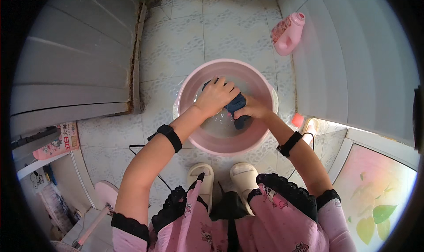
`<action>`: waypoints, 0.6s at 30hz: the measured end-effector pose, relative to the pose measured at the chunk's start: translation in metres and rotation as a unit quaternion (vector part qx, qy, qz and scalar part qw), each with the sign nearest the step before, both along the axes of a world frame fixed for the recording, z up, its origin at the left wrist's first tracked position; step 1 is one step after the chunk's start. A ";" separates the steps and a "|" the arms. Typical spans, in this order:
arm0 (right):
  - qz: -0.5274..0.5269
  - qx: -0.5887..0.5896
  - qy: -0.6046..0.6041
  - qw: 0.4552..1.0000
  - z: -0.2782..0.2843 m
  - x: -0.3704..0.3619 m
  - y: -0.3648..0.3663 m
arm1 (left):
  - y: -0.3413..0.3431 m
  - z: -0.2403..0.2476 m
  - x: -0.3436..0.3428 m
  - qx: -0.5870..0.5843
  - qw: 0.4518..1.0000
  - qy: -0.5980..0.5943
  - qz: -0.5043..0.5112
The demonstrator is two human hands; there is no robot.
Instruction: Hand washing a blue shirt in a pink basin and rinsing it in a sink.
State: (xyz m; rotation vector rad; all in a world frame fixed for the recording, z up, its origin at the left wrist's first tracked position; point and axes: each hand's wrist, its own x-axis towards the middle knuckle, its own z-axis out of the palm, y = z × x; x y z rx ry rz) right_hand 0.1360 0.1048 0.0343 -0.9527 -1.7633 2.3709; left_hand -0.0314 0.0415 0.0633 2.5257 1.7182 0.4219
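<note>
A wet, dark blue cloth (235, 104) is bunched up over cloudy water in a pink basin (207, 147) on the floor. My left hand (216, 96) is closed over the upper left part of the cloth, knuckles up. On its right side, my right hand (252, 109) grips the cloth with the thumb toward me. One end of the cloth hangs down beneath my right hand, near the water. Whether the cloth is a garment or a rag, I cannot tell. My fingertips are partly hidden by the folds.
An uncapped pink jug (288, 34) stands by the right wall, and a red cap (297, 119) lies lower down. A pink brush or mop handle (92, 227) leans at lower left. My cream slippers (201, 174) are just in front of the basin. A grey panel (88, 66) borders the left.
</note>
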 end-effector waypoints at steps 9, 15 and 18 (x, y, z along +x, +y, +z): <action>-0.086 -0.251 -0.099 0.959 0.021 -0.010 -0.029 | 0.004 -0.002 -0.016 0.076 0.995 -0.026 -0.063; -0.114 -0.278 -0.082 0.950 0.023 -0.013 -0.040 | -0.009 0.006 -0.024 0.035 0.999 -0.016 -0.032; -0.049 -0.071 -0.088 0.992 0.024 -0.016 -0.022 | -0.016 0.009 -0.024 -0.015 0.999 -0.028 0.032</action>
